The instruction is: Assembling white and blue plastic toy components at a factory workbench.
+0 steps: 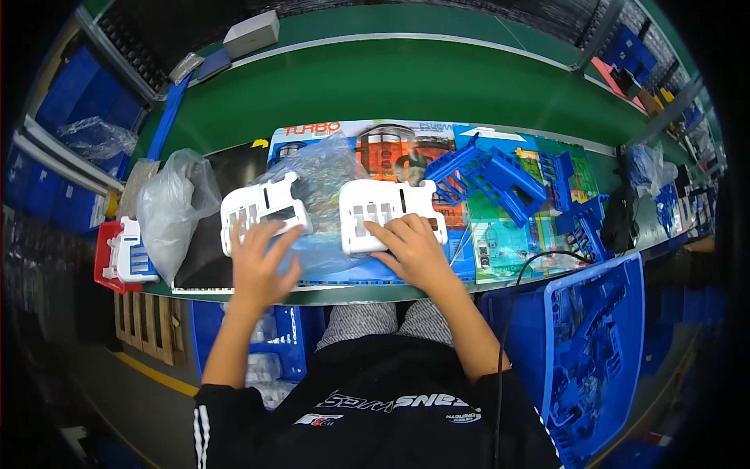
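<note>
Seen from above, a seated person's two bare hands rested on a green bench. The left hand (262, 262) lay with fingers spread, palm down, its fingertips touching the lower edge of a white slotted plastic panel (262, 207). The right hand (412, 246) was also flat and open, fingers pressing on the lower right part of a second white slotted plastic panel (388, 213), gripping nothing between the fingers.

The two panels lay side by side, a little apart, on a crumpled clear plastic bag (324, 176) spread over a colourful printed cardboard sheet (500, 234). The step in hand looked like laying out or steadying the pair of panels; the next move would likely call for a firm grip on one panel's edge.

Just right of the right hand sat a heap of blue plastic frame parts (488, 176). Farther right stood a blue plastic crate (598, 344) holding more blue parts. At far left lay a bulging grey plastic bag (172, 207) and a red tray (109, 262) of white parts.
</note>
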Demonstrator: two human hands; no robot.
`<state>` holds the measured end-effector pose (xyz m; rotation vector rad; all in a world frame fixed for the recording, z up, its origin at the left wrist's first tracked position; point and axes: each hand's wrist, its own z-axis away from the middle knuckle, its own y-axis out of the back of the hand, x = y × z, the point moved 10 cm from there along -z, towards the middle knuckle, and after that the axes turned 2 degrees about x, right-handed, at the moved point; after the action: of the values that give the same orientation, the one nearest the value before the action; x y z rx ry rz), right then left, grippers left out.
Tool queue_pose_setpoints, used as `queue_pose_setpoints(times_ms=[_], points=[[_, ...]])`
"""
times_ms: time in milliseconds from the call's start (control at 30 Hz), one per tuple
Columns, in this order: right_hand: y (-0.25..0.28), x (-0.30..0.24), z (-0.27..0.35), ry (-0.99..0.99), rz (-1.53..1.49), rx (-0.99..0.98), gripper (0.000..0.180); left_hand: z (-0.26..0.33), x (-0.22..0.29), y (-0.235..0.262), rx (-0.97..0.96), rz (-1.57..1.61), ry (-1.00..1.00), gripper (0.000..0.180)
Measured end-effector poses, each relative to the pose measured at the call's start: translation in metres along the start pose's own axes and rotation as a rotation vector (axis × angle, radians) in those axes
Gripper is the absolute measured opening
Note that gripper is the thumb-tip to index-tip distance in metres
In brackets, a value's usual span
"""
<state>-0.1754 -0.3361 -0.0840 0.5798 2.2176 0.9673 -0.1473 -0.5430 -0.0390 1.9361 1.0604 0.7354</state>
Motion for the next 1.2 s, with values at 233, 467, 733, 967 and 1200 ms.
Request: queue_pose_setpoints(times_ms=[233, 467, 733, 967, 1200], points=[[0.058, 0.038, -0.013, -0.131, -0.045, 0.254, 0.02, 0.004, 0.044, -0.097, -0.044, 0.561, 0.368, 0.067], [0.057, 0.111, 0.015, -0.227, 0.386, 0.071, 0.04, 0.015, 0.027, -0.104, 0.019, 0.564, 0.477, 0.051], [0.061, 0.121, -0.008, -0.167, 0.362, 0.214, 0.021, 0.016, 0.02, -0.107, 0.099, 0.684, 0.546, 0.047], [0.037, 0.142, -0.009, -0.18, 0.534, 0.037, 0.032, 0.031, 0.004, -0.115, 0.099, 0.743, 0.68, 0.044], [0.074, 0.123, -0.032, -0.174, 0.339, 0.229, 0.038, 0.03, 0.003, -0.129, 0.103, 0.814, 0.637, 0.045]])
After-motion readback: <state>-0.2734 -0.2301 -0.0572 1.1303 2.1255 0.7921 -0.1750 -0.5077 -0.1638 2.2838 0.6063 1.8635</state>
